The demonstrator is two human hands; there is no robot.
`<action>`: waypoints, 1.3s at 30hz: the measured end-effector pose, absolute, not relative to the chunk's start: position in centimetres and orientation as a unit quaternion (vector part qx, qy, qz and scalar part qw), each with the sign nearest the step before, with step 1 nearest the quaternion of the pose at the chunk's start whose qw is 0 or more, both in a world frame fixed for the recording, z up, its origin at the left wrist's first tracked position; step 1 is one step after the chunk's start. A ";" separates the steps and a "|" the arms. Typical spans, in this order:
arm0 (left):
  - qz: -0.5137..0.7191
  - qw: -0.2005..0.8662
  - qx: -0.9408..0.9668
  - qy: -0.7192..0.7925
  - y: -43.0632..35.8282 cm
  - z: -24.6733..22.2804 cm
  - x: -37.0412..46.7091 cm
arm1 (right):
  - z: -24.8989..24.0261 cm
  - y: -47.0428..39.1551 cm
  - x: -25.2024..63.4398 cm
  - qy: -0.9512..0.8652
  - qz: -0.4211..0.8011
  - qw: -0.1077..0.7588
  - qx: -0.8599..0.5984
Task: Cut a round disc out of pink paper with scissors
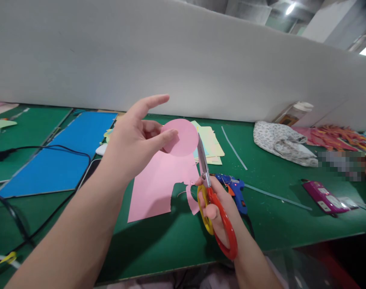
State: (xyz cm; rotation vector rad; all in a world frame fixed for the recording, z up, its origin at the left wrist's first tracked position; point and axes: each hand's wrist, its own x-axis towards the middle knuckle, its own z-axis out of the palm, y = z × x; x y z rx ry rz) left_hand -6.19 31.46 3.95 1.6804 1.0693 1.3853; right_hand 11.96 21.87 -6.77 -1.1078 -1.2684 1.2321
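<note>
Left forearm (80, 216): slanting across the lower left, nearest the camera; leading up to the left hand.
Blue board (62, 156): lying flat at the left; a black cable (71, 148) is running over it.
Left hand (129, 140): holding the paper up; thumb and folded fingers are pinching its left side, while the index finger is sticking out free.
Pink sheet (154, 184): lying below on the green table (270, 176); its right side is showing a ragged cut-out, with a curved offcut (192, 200) near it.
Pink disc (187, 138): staying off the table between the two hands; its outline is looking nearly round.
Scissors (212, 196): pointing upward, the tip coming to the disc's right edge; whether the blades are touching it or standing apart, I cannot tell.
Right hand (231, 206): gripping the scissors, fingers wrapping the red and yellow handles.
Disc's rim: apparently undergoing its finishing trim; the next move is probably calling for the left fingers to turn the disc, with the blades following the curve in small snips.
Glue gun (237, 192): lying just beyond the right hand.
</note>
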 end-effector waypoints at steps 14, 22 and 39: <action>0.495 0.344 0.685 0.410 31.7 2.6 -6.0 | -6.5 21.8 11.7 -0.497 0.540 0.514 -0.445; 0.485 0.369 0.685 0.398 31.2 2.9 -5.7 | -6.7 21.9 11.7 -0.514 0.516 0.512 -0.455; 0.453 0.452 0.663 0.388 32.7 2.2 -6.8 | -5.6 21.4 12.1 -0.469 0.648 0.493 -0.342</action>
